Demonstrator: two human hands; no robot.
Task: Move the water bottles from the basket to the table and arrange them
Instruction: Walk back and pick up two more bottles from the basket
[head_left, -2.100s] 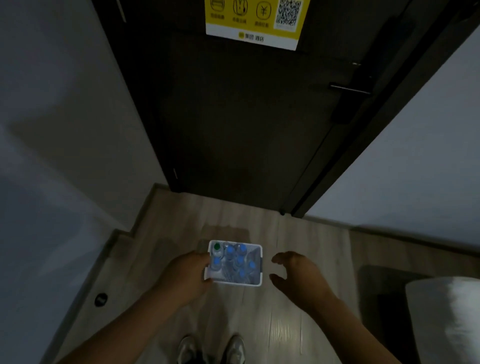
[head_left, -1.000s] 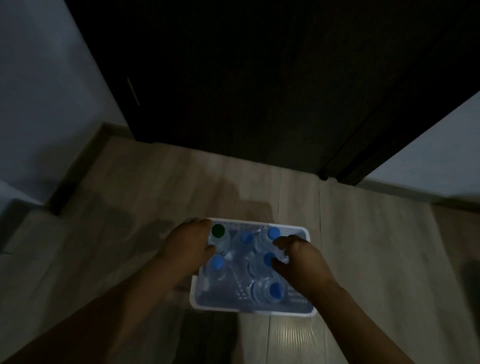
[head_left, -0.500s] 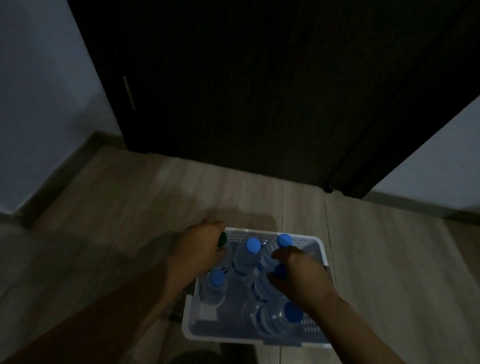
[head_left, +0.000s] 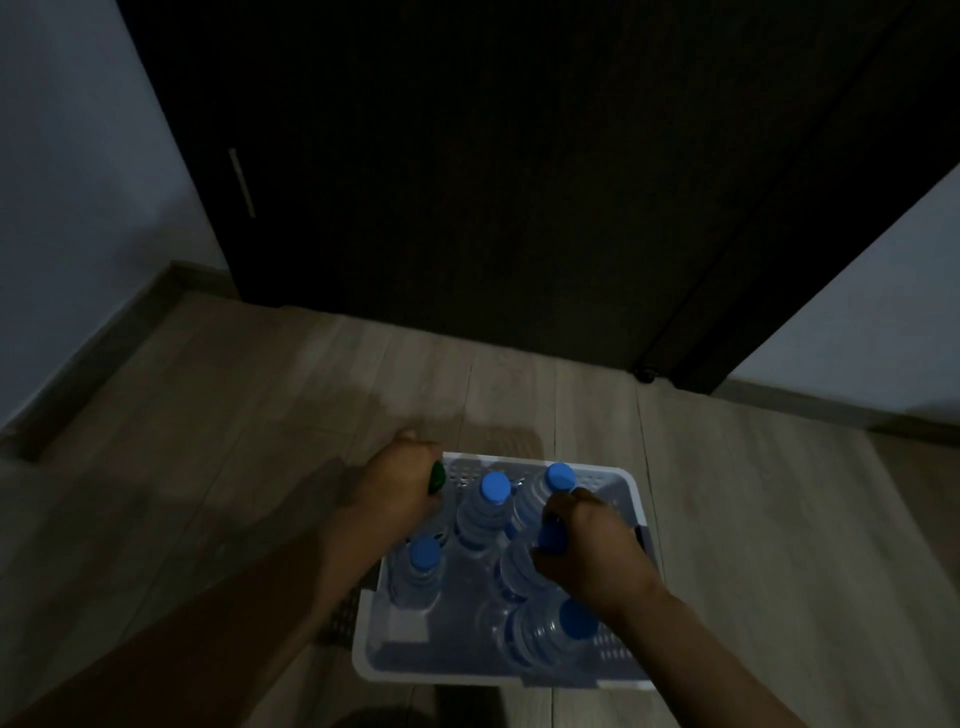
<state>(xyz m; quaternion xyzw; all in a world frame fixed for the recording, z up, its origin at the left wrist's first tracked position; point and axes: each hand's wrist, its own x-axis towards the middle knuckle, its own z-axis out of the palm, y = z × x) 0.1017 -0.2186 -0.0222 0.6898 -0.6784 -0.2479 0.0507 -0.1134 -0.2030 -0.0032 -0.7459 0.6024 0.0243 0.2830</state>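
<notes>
A white plastic basket (head_left: 498, 675) stands on the wooden floor and holds several clear water bottles. Most have blue caps, such as the bottle (head_left: 483, 512) in the back middle and the bottle (head_left: 545, 631) lying tilted at the front right. My left hand (head_left: 400, 483) grips the green-capped bottle (head_left: 437, 477) in the basket's back left corner. My right hand (head_left: 587, 556) curls round the neck of a blue-capped bottle (head_left: 519, 566) in the middle right. No table is in view.
A dark door (head_left: 493, 182) rises straight ahead, with pale walls (head_left: 67, 182) on both sides. A doorstop (head_left: 645, 374) sits at the door's lower right. The light wooden floor (head_left: 234, 415) spreads around the basket. The scene is dim.
The view dropped toward the basket. My right hand went from open beside it to gripping a bottle; my left hand shifted from the basket's left rim onto the green-capped bottle.
</notes>
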